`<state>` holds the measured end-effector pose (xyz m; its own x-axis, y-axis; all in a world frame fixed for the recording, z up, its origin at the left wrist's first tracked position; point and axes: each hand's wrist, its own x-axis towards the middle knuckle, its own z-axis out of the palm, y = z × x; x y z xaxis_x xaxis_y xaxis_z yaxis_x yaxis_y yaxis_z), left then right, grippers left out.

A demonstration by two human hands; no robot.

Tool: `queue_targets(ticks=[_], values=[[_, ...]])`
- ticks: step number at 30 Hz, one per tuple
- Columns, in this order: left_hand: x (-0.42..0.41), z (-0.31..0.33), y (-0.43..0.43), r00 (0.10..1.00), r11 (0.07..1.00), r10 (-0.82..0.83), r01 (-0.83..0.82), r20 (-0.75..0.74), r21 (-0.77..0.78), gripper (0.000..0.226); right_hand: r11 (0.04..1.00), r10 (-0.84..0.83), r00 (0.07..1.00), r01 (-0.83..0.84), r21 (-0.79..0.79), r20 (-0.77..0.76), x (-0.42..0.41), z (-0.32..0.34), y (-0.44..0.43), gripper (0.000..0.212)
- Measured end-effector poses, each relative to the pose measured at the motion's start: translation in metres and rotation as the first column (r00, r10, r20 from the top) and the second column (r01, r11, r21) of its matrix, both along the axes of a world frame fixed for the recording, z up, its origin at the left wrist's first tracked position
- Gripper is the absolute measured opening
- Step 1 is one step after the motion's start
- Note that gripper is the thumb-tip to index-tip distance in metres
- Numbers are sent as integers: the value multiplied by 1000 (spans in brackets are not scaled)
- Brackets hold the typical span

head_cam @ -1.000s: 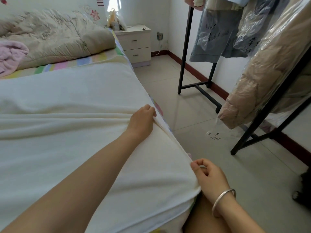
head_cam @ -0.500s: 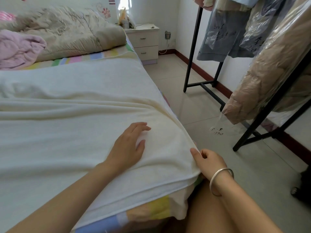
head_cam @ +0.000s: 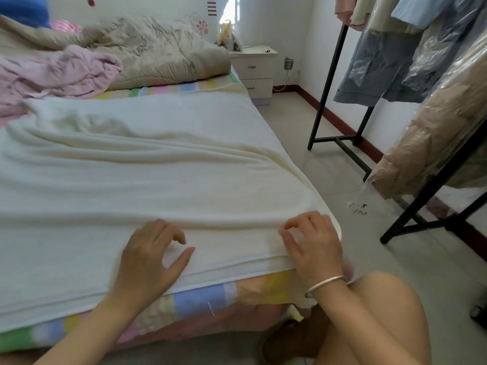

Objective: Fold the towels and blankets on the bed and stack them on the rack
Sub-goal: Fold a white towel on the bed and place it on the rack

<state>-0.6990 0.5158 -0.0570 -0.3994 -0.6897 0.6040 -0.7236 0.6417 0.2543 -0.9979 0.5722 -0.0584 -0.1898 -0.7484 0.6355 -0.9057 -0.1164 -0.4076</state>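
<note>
Both hands now lie on top of the cream blanket [head_cam: 158, 167], low in the frame, near its front edge. The left hand [head_cam: 150, 256] no longer grips the blanket's side edge further up the bed, as it does a second earlier. It rests palm down at lower centre, fingers loosely bent and thumb spread, with nothing in its grasp. The right hand [head_cam: 313, 246], a bracelet [head_cam: 326, 281] at its wrist, is no longer at the side pinching the hem. It sits on top of the blanket's lower right corner, fingers curled, tips on a low ridge of cloth. That hand is blurred, so I cannot tell whether it pinches the ridge or only presses it.

The blanket lies spread over the striped sheet [head_cam: 205, 295], filling the middle of the frame. Two layers show along its front edge, so one fold looks laid and the edges brought together. The shift from gripping to resting suggests the hands are squaring and smoothing that fold. Long wrinkles still cross the centre, and the piece is far too wide to stack, so more folds are due.

At upper left the pink blanket [head_cam: 52, 72] and the beige quilt [head_cam: 147, 48] lie rumpled and unfolded. The black rack [head_cam: 326, 88] stands at the right of the frame, well apart from the hands, and stacking is not yet begun
</note>
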Motion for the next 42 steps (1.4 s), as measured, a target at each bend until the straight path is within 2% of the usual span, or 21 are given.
queue_targets(ticks=[3, 7, 11, 13, 17, 20, 25, 29, 32, 38, 42], values=[[21, -2, 13, 994, 997, -73, 71, 83, 30, 28, 961, 271, 955, -262, 89, -118, 41, -4, -8, 26], [44, -1, 19, 974, 990, -140, 132, 178, 58, 23, 909, 417, 875, -403, 105, -248, 60, -8, -16, 23], [49, 3, 21, 940, 979, -201, 196, 276, 46, 7, 879, 454, 794, -473, 57, -405, 56, -10, -12, 15], [50, 6, 22, 927, 975, -221, 210, 304, 70, 8, 877, 447, 777, -479, 44, -443, 56, -10, -12, 7], [47, 16, 27, 908, 967, -249, 215, 337, 134, 13, 861, 476, 779, -508, 35, -408, 57, -6, -2, 7], [46, 15, 34, 892, 967, -253, 219, 375, 131, 16, 837, 514, 739, -543, 67, -436, 58, -9, 5, 6], [50, 4, 38, 893, 983, -181, 151, 412, 104, 17, 848, 515, 748, -516, 121, -419, 55, -18, 7, 6], [50, 2, 43, 917, 990, -134, 106, 375, 96, 21, 873, 473, 784, -478, 95, -403, 45, -17, 13, 1], [40, 6, 42, 920, 992, -120, 94, 374, 88, 21, 914, 395, 827, -400, 77, -399, 21, -16, 20, 9], [-28, 11, 33, 890, 979, -202, 200, 410, 49, 15, 984, 176, 902, -165, 61, -394, -35, -18, 29, 17], [-53, 7, 29, 830, 962, -263, 268, 493, 61, 11, 981, 191, 911, -172, 84, -366, -51, -13, 29, 8]])
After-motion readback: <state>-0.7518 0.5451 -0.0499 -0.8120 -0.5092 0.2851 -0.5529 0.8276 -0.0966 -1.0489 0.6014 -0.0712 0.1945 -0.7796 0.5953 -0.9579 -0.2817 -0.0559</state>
